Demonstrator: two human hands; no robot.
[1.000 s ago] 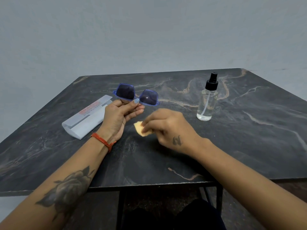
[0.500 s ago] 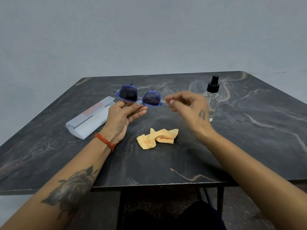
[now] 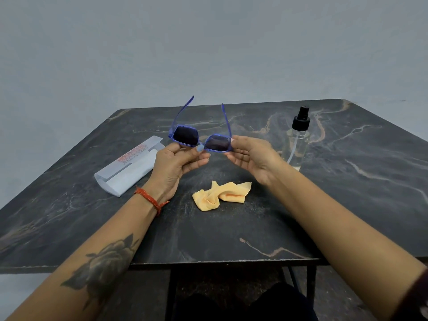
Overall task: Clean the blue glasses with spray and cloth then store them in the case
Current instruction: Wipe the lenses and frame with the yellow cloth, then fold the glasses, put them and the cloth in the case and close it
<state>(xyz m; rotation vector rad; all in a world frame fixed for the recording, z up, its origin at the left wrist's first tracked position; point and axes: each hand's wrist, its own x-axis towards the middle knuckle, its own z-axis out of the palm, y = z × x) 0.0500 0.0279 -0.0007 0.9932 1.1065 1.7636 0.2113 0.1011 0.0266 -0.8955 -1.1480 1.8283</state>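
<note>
I have the dark marble table [image 3: 347, 205] in front of me, with everything for the job laid out on it. The white case [image 3: 129, 167] lies at the left, its flap open and nothing in it. The spray bottle [image 3: 298, 140] stands upright at the right, just behind my right wrist. The yellow cloth [image 3: 220, 195] sits crumpled near the middle, below my hands and touched by neither.

The glasses [image 3: 201, 140] are up off the table between my hands, lenses toward me, both temples unfolded and pointing away. My left hand [image 3: 176, 163] pinches the lower rim near the bridge, thumb on the front and fingers curled behind. My right hand [image 3: 250, 154] pinches the outer end of the right lens, its other fingers loosely spread.

As I judge it, with the cloth put down and the bottle standing free, the wiping looks finished or paused; I cannot tell from the lenses whether they are clean. What clearly remains is folding the temples, laying the glasses in the case and closing its flap.
</note>
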